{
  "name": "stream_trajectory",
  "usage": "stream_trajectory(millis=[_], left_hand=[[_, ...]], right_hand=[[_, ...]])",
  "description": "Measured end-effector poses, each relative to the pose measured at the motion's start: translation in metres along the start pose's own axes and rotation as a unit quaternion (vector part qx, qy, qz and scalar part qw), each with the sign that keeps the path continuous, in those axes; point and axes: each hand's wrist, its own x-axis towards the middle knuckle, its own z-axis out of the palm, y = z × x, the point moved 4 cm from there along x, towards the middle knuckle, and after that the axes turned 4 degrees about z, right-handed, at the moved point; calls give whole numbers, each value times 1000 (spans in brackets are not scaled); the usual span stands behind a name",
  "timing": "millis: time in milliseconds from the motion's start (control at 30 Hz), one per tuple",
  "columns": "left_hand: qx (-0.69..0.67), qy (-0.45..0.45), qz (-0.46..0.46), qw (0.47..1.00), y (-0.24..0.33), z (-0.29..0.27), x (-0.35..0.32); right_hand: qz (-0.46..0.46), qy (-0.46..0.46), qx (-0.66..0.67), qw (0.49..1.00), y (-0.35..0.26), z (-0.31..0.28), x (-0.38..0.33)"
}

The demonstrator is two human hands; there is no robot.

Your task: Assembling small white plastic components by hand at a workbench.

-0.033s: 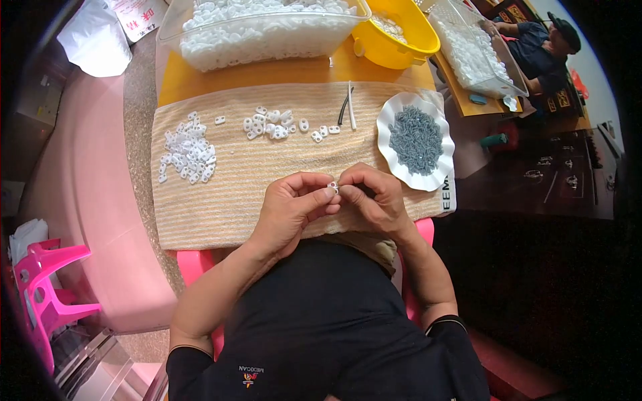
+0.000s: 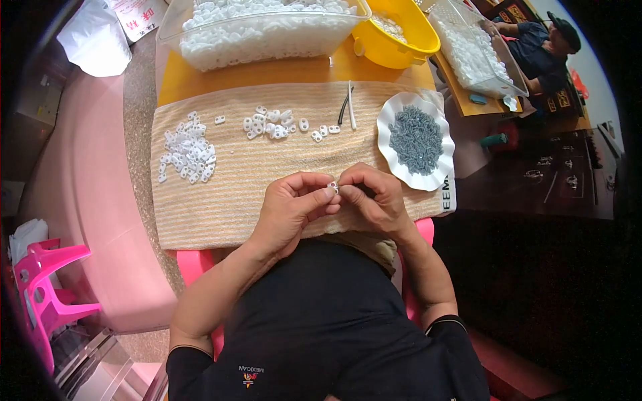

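Note:
Close to my body, over the striped towel [image 2: 221, 214], my left hand [image 2: 294, 204] pinches a small white plastic piece with holes [image 2: 333, 187] between thumb and fingers. My right hand [image 2: 376, 199] is closed in a pinch right against that piece; whatever its fingertips hold is hidden. Beyond the hands lies a cluster of white two-holed pieces [image 2: 271, 123], with a few single ones to its right. A bigger heap of similar white pieces [image 2: 188, 150] is on the left. On the right a white scalloped plate [image 2: 438, 179] carries a pile of small grey screw-like parts [image 2: 416, 139].
A white stick and a black stick [image 2: 352, 107] lie near the towel's far edge. Behind stand a clear bin of white parts [image 2: 267, 40] and a yellow tub [image 2: 398, 57]. Another clear bin [image 2: 471, 60] is at the far right, beside a co-worker [image 2: 535, 50]. A pink stool [image 2: 57, 284] stands left.

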Motion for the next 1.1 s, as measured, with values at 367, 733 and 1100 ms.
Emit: stream_trajectory(millis=[367, 733, 1100], left_hand=[[39, 12, 14, 999, -4, -1, 1], [104, 19, 85, 991, -8, -3, -1], [56, 15, 77, 995, -4, -1, 1]], right_hand=[[-79, 2, -70, 994, 0, 0, 0], [18, -11, -58, 998, -6, 4, -1], [64, 0, 21, 998, 1, 4, -1]])
